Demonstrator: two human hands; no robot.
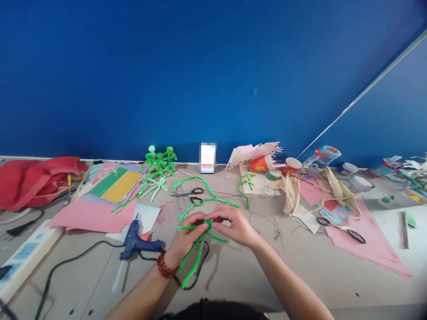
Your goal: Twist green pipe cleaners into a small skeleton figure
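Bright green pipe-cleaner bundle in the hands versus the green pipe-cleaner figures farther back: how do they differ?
The bright green pipe-cleaner bundle is pinched between the left hand and right hand, while the green pipe-cleaner figures sit untouched farther away. The bundle is a knot with long loose strands; the figures have shaped heads, bodies and limbs. Both are made of twisted green pipe cleaner.

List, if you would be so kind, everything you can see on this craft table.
Blue wall: one, blue, behind the table
Pipe-cleaner figures: about three, green, far edge
Cups: two, orange and red, far edge
Red cloth bag: one, red, far left
Pink paper sheets: several, pink, left and right
Scissors: two, black-handled, centre and right
Dried corn husks: several, tan, right
Hot glue gun: one, blue, left of the hands
Green pipe cleaner: one tangle, green, between the hands
Left grip: one, wearing a red bracelet, pinching the pipe cleaner
Right grip: one, pinching the pipe cleaner
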